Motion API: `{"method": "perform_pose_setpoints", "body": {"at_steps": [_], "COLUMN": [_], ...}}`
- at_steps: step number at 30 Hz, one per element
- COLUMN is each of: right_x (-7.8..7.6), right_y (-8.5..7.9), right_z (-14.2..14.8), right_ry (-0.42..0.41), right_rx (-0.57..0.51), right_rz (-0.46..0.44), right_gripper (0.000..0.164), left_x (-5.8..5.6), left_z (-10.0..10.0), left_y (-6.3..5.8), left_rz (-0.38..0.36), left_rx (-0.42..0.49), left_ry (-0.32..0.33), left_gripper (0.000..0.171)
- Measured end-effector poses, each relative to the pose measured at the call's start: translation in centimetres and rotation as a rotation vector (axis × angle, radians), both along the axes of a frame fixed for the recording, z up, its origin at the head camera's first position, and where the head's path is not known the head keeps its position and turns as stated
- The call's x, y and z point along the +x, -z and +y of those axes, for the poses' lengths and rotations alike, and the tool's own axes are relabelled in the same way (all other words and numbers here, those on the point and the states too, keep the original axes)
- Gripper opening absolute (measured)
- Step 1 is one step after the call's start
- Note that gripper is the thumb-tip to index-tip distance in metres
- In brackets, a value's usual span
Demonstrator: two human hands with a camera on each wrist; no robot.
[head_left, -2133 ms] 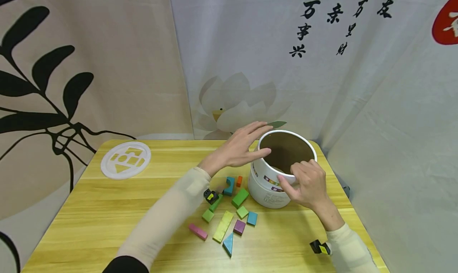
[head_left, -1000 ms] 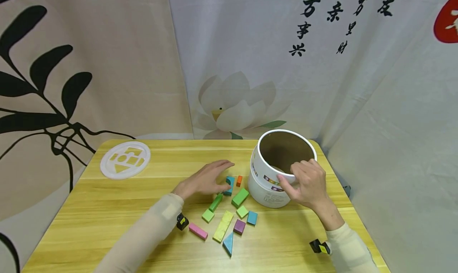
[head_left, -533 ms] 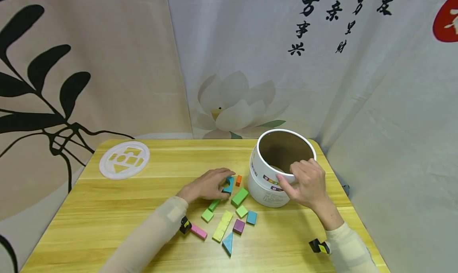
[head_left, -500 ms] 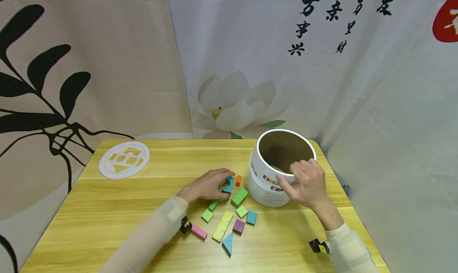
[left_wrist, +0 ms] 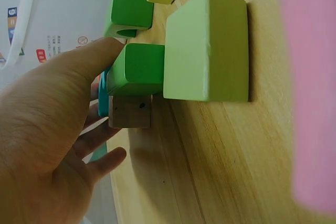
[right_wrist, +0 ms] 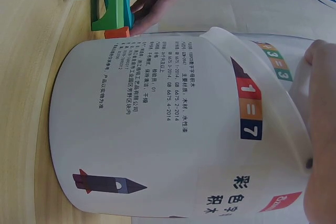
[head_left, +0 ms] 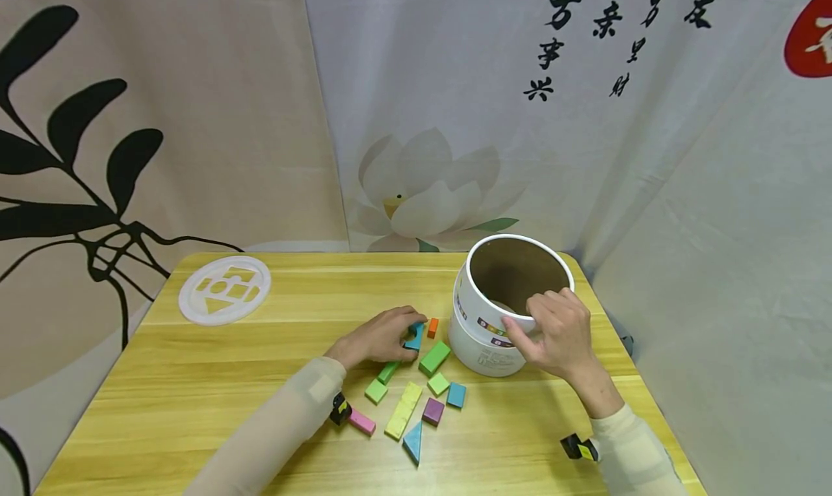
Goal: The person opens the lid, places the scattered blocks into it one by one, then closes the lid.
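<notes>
My left hand pinches a blue arch-shaped block on the table, thumb on the near side and fingers on the far side. In the left wrist view a strip of the blue block shows behind a green block, close to the thumb. A bare-wood block stands beside the fingers there. My right hand grips the near rim of a white bucket, thumb outside and the other fingers over the edge. The bucket stands upright; its floor is mostly hidden.
Several loose blocks lie left of the bucket, among them an orange block, a yellow bar, a purple block, a blue triangle and a pink bar. A white lid with shaped holes lies at the back left.
My left hand has come away from the bucket's left side, down and left to the blue arch block, and its fingers have closed on it. The right hand keeps its place on the rim.
</notes>
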State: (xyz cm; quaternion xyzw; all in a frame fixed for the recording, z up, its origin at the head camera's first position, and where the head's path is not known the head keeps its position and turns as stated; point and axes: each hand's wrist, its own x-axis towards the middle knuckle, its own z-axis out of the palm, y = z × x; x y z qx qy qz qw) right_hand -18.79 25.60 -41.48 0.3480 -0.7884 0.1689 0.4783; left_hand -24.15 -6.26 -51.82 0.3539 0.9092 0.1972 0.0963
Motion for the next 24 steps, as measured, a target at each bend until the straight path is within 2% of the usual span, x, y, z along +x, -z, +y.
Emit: {"method": "perform_pose_setpoints", "body": {"at_steps": [12, 24], "right_x": [-0.1, 0.0], "right_y": [0.1, 0.0], "right_z": [0.0, -0.1], "right_ry": [-0.007, -0.007], "right_rx": [-0.007, -0.016], "right_rz": [0.009, 0.005], "right_gripper": [0.049, 0.049], "left_x": [0.0, 0.4], "left_z": [-0.4, -1.3], "left_y": [-0.5, -2.6], "left_rz": [0.043, 0.061], "left_rx": [0.083, 0.207], "left_ry": [-0.017, -0.067], "left_gripper": [0.068, 0.069]}}
